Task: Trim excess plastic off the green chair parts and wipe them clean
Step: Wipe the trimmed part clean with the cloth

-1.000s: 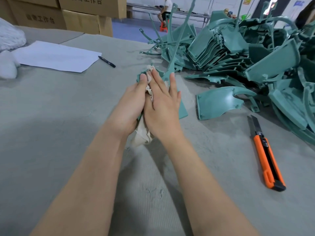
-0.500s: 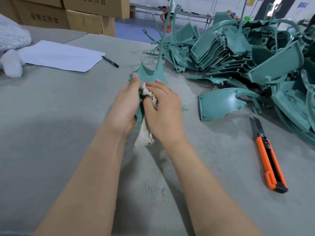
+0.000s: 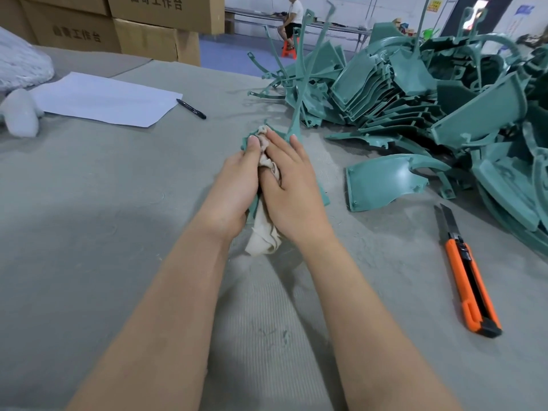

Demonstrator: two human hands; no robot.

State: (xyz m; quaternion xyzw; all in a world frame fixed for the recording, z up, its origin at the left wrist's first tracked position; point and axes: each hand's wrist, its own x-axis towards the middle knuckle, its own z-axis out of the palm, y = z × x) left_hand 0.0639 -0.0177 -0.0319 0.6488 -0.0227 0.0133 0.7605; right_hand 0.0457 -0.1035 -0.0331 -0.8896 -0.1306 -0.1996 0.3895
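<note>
Gripping a green part (image 3: pixel 293 126) at the middle of the surface (image 3: pixel 89 232), the left hand (image 3: pixel 237 188) lays its thumb along the part's left edge, its fingers hidden behind. The right hand (image 3: pixel 293 191) lies over the part's face with fingers nearly straight and its thumb tucked into a beige cloth (image 3: pixel 262 238), holding that cloth against the plastic. The cloth's loose end hangs out below both wrists onto the surface. The part's thin stem rises toward 12 o'clock.

From the hands, a pile (image 3: pixel 415 84) of green parts fills 1 to 3 o'clock, with 1 curved piece (image 3: pixel 382 182) lying apart at 3 o'clock. An orange knife (image 3: pixel 468 271) lies alone at 4 o'clock, blade out. A paper (image 3: pixel 103 99) sits at 10 o'clock with a pen (image 3: pixel 191 108) just beside its right edge. Boxes (image 3: pixel 142 31) stand beyond at 11 o'clock.
</note>
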